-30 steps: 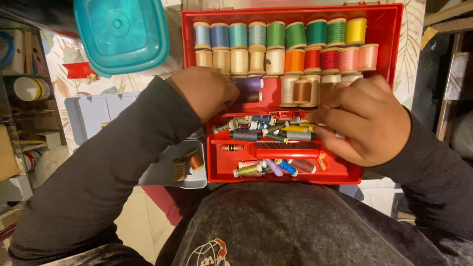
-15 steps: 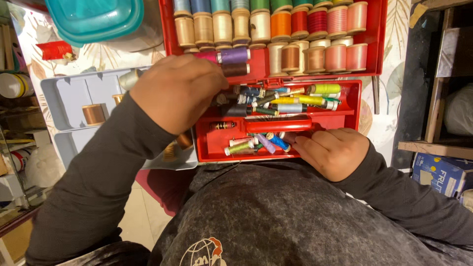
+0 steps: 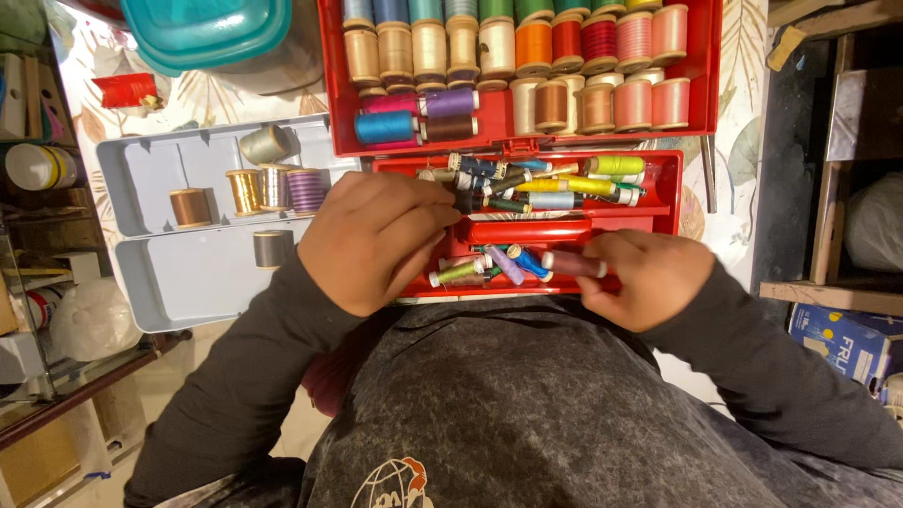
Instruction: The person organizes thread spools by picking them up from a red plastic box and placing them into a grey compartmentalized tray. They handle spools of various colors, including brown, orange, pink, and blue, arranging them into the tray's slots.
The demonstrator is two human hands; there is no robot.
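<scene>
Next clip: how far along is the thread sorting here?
Done: rows of spools already stand in the red case lid, and a few sit in the grey tray. In hand: the right hand pinches a dark red spool; the left hand rests on the loose pile. Left: many mixed small spools lie jumbled in the lower tray.

A sewing box [image 3: 691,202] lies open in front of me, rows of spools [image 3: 527,47] in its far half, loose bobbins [image 3: 555,183] in the near tray. My left hand [image 3: 372,240] rests on the tray's left end, my right hand [image 3: 640,277] at its near edge. A tray [image 3: 179,282] with a few spools lies left.
</scene>
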